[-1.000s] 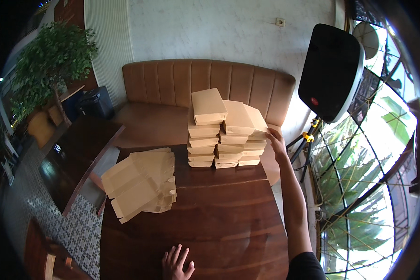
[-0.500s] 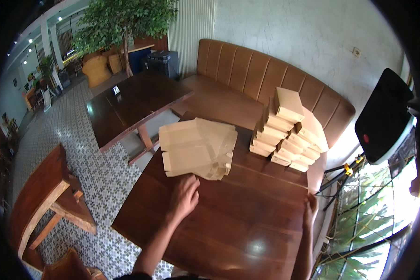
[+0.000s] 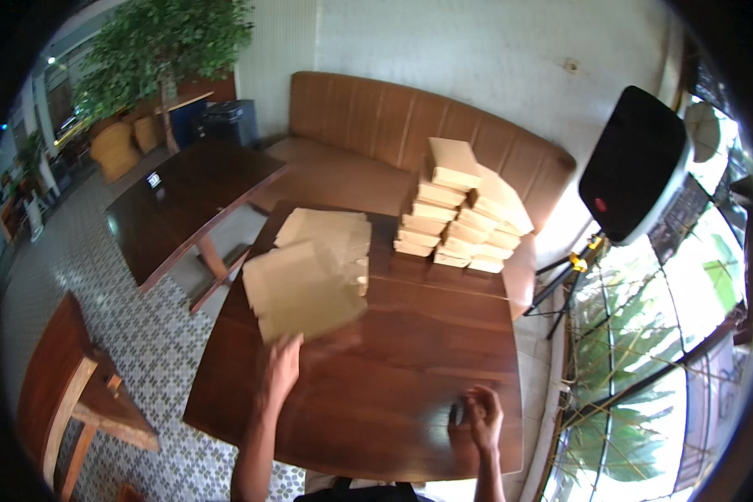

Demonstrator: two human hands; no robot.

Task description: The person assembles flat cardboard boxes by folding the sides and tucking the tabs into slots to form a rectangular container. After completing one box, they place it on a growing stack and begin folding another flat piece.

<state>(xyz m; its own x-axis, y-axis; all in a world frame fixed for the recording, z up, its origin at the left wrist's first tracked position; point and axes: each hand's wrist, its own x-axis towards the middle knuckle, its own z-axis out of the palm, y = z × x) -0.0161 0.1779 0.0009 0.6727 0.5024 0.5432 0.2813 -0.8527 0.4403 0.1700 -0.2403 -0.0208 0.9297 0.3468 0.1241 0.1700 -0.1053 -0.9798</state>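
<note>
Brown cardboard sheet, flat and unfolded, at the left hand, over the left part of a dark wooden surface. The sheet extends to the far side of the fingers: its near edge meets the fingertips, and its far part overlaps a loose pile of flat sheets. The fingers of the left hand are drawn together and appear to pinch that near edge; the thumb's exact place cannot be made out. The right hand is over the near right part of the surface, well apart from the sheet; its fingers are loosely curled, not closed, and nothing is seen in them. Step in hand, as judged from this posture: separating one sheet from the pile. The next move would call for a secure pinch at the near edge, enough lift to clear the sheets beneath, and the right hand's support at the free right side. Far side, right of the pile: formed cardboard boxes in stacked columns, touched by neither hand.
</note>
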